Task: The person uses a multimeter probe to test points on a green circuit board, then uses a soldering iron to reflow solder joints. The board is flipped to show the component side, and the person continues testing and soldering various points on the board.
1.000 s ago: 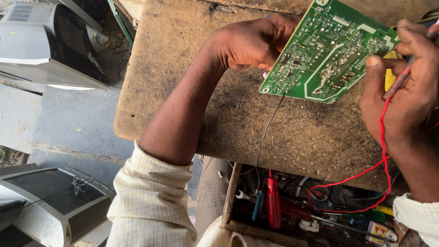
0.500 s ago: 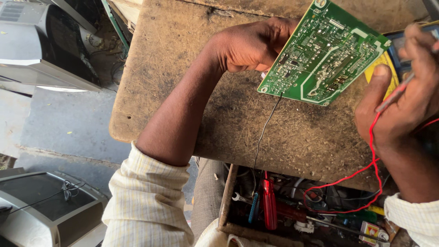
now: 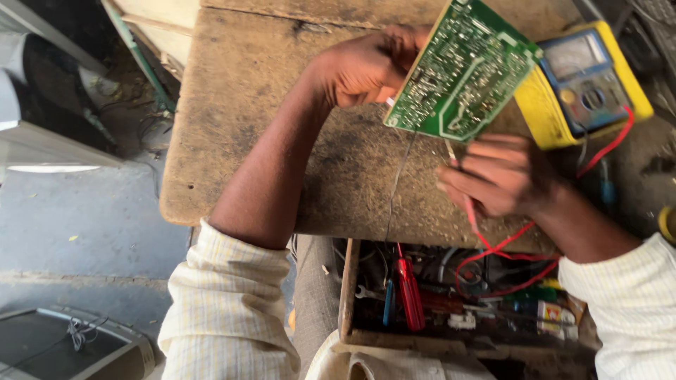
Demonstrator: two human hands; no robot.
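Observation:
My left hand (image 3: 366, 67) grips the left edge of a green circuit board (image 3: 461, 70) and holds it tilted above a worn wooden table (image 3: 260, 134), solder side toward me. My right hand (image 3: 496, 176) is closed on a thin red test probe (image 3: 458, 165) whose tip points up at the board's lower edge. A red lead (image 3: 517, 243) runs from the probe to a yellow multimeter (image 3: 581, 81) lying on the table to the right of the board. A thin dark wire (image 3: 396, 190) hangs from the board down past the table edge.
An open wooden drawer (image 3: 345, 295) under the table holds a red-handled screwdriver (image 3: 410, 295), a blue tool and tangled wires. Grey appliance casings (image 3: 42, 91) stand at the left, another (image 3: 70, 348) on the concrete floor at lower left.
The view has shifted, bringing the multimeter into sight. My right hand came down from the board's right edge to below it, with the probe now touching the lower edge. My left hand still holds the board.

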